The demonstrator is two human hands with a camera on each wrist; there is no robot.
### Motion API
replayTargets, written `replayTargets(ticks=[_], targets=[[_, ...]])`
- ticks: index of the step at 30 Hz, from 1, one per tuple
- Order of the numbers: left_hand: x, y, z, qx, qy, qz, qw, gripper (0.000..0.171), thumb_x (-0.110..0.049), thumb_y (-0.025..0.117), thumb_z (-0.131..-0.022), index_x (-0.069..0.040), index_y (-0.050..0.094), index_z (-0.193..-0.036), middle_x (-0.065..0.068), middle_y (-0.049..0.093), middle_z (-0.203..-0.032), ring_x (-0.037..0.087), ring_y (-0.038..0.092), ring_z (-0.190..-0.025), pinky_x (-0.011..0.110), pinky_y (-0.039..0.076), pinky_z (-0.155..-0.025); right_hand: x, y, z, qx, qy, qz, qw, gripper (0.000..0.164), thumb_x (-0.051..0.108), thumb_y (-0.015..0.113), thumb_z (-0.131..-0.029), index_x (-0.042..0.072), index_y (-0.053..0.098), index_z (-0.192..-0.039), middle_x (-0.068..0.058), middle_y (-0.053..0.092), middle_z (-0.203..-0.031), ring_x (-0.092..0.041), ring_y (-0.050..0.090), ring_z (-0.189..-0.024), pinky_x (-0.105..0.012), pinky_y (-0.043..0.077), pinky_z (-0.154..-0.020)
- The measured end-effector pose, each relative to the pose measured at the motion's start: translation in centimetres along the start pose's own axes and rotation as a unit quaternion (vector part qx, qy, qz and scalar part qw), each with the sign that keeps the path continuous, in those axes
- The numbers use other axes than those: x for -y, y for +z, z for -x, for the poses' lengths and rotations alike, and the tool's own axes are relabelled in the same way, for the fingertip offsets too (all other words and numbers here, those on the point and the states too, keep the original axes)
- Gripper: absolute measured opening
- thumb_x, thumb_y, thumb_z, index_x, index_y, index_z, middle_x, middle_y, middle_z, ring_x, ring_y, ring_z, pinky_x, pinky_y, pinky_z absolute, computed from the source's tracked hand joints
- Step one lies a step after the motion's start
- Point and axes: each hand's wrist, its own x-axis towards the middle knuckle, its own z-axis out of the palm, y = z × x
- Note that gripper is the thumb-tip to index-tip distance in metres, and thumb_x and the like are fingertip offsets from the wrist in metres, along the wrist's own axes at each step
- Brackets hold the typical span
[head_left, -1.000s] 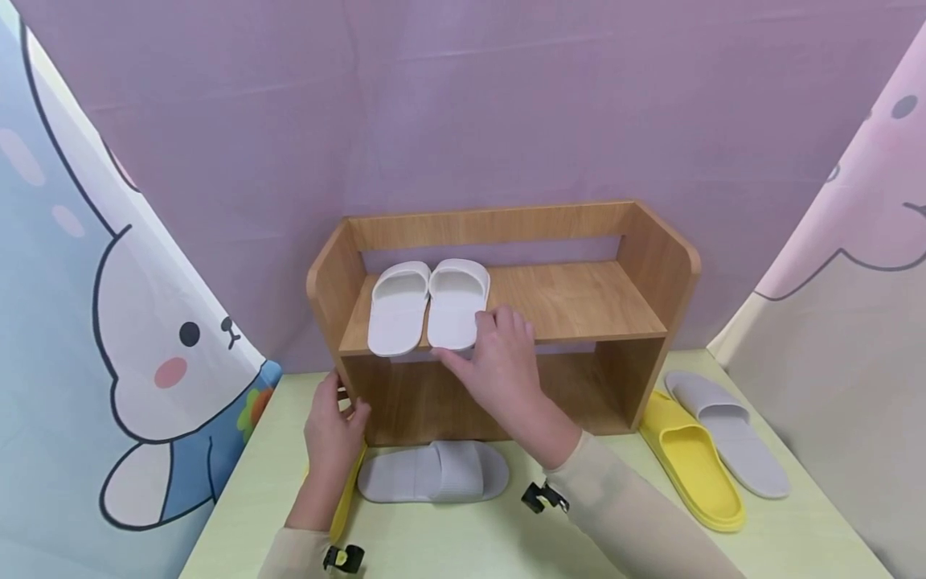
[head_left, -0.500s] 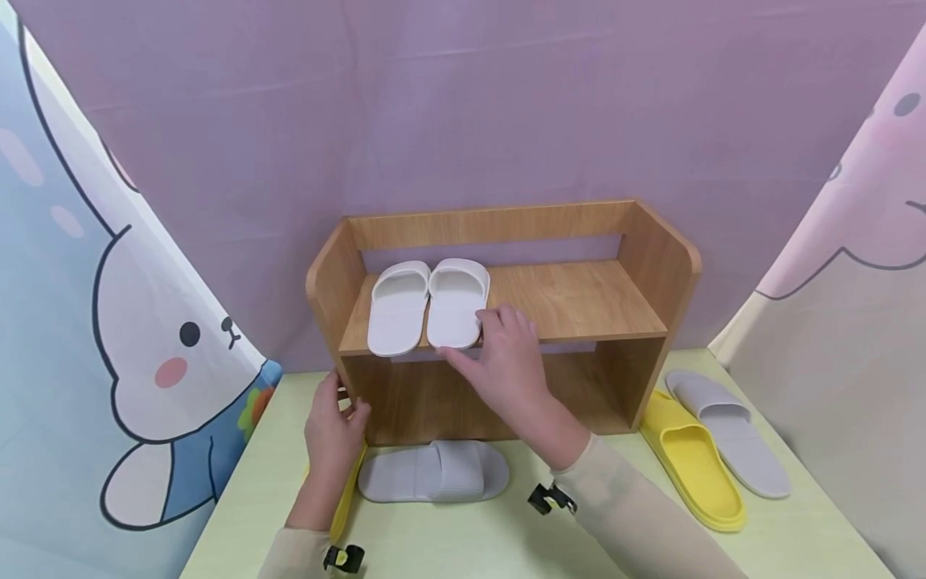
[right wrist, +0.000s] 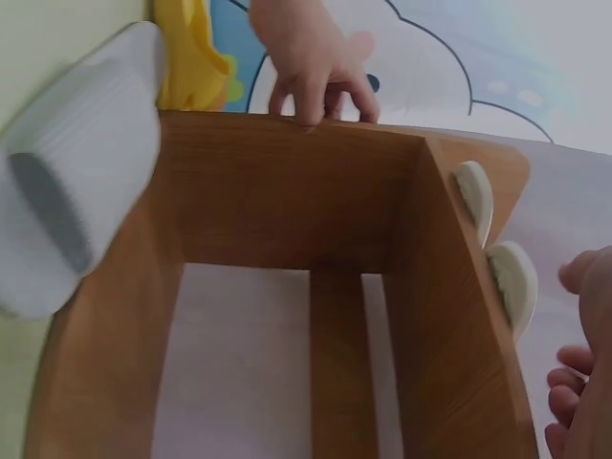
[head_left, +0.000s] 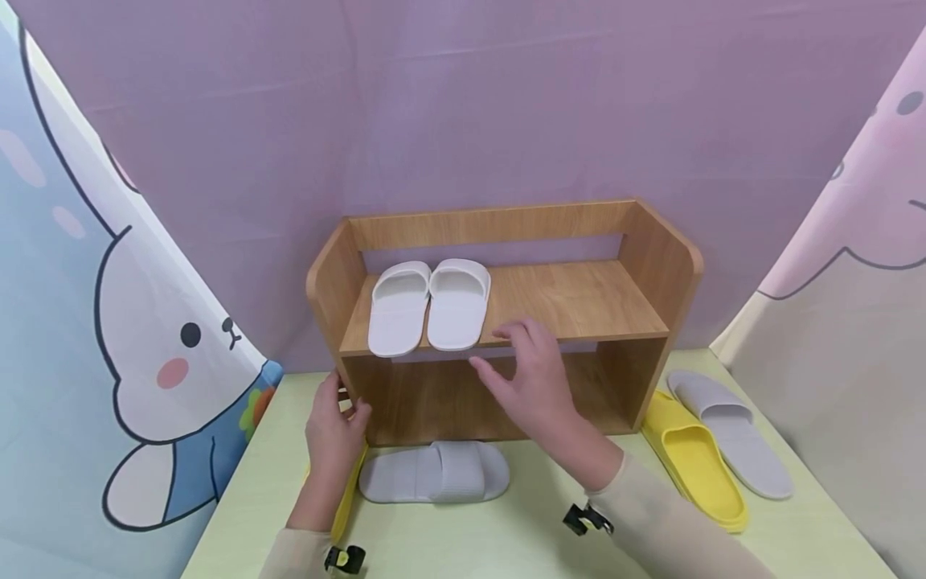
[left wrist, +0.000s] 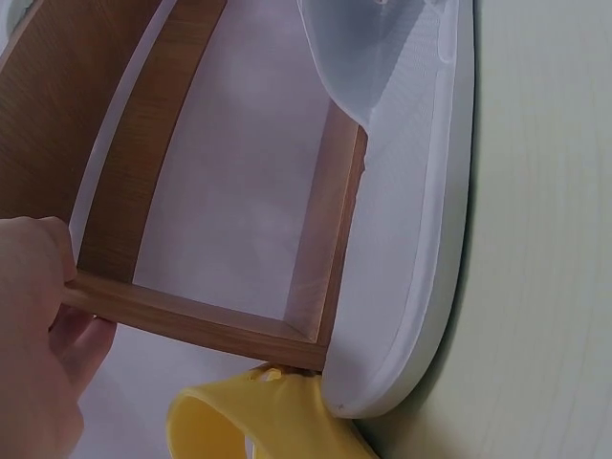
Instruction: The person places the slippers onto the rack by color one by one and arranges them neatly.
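Note:
Two white slippers (head_left: 459,314) stand side by side on the left part of the wooden shoe rack's upper shelf (head_left: 571,301), open heels toward the front. Just right of them, in front of the shelf edge, my right hand (head_left: 535,386) is apart from the slippers, thumb and fingers spread with nothing between them. My left hand (head_left: 334,434) holds the front edge of the rack's left side panel (left wrist: 182,320), thumb on one face and fingers on the other. In the right wrist view the right hand's fingertips (right wrist: 577,273) are near the slipper heels.
A grey slipper (head_left: 434,473) lies sideways before the rack. One yellow slipper (head_left: 346,503) is partly hidden by the left forearm. Another yellow slipper (head_left: 698,466) and a grey one (head_left: 738,438) lie right of the rack on the pale green table (head_left: 239,531). A purple cloth hangs behind.
My right hand has let go of the right white slipper and drawn back to the right. The white slippers and my left hand have stayed in place.

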Motion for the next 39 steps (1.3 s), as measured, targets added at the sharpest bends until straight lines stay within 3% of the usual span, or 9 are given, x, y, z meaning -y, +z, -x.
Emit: replayTargets(ticks=[3, 14, 21, 34, 39], targets=[[0.0, -0.1, 0.0, -0.004, 0.003, 0.004, 1.0, 0.067, -0.004, 0.079, -0.099, -0.01, 0.05, -0.159, 0.016, 0.062, -0.143, 0.039, 0.069, -0.123, 0.055, 0.066, -0.09, -0.7, -0.8, 1.0, -0.006, -0.012, -0.01, 1.0, 0.04, 0.023, 0.091, -0.094, 0.002, 0.07, -0.12, -0.009, 0.066, -0.117, -0.029, 0.061, -0.113, -0.047, 0.052, -0.098], [-0.1, -0.3, 0.1, 0.004, -0.007, 0.006, 0.9999, 0.065, -0.005, 0.078, -0.1, -0.01, 0.049, -0.158, 0.015, 0.061, -0.143, 0.039, 0.068, -0.125, 0.057, 0.065, -0.092, -3.8, -3.4, 4.8, 0.017, 0.004, 0.007, 1.0, 0.032, 0.014, 0.09, -0.092, 0.007, 0.069, -0.115, -0.007, 0.066, -0.113, -0.025, 0.06, -0.109, -0.042, 0.052, -0.089], [-0.2, -0.3, 0.2, 0.011, -0.028, 0.01, 0.9995, 0.062, -0.008, 0.077, -0.101, -0.011, 0.051, -0.157, 0.014, 0.061, -0.145, 0.039, 0.066, -0.126, 0.057, 0.065, -0.095, -6.2, -4.9, 7.4, 0.026, 0.014, 0.008, 1.0, 0.027, 0.008, 0.088, -0.092, 0.005, 0.07, -0.112, -0.003, 0.066, -0.11, -0.02, 0.059, -0.106, -0.031, 0.051, -0.087], [-0.2, -0.3, 0.1, 0.006, -0.004, 0.021, 0.9998, 0.057, -0.011, 0.075, -0.103, -0.011, 0.053, -0.155, 0.013, 0.062, -0.143, 0.036, 0.068, -0.123, 0.055, 0.067, -0.092, -9.4, -7.4, 10.2, 0.009, 0.03, 0.044, 0.999, 0.025, 0.002, 0.089, -0.088, 0.005, 0.072, -0.106, -0.005, 0.067, -0.104, -0.023, 0.061, -0.101, -0.029, 0.047, -0.087], [0.0, -0.3, 0.0, 0.002, 0.007, 0.022, 0.9997, 0.055, -0.011, 0.075, -0.103, -0.011, 0.054, -0.154, 0.013, 0.063, -0.141, 0.036, 0.069, -0.121, 0.055, 0.067, -0.09, -10.4, -8.2, 11.2, 0.001, 0.037, 0.058, 0.998, 0.025, 0.0, 0.09, -0.086, 0.003, 0.072, -0.104, -0.007, 0.067, -0.102, -0.024, 0.061, -0.095, -0.024, 0.046, -0.081]])
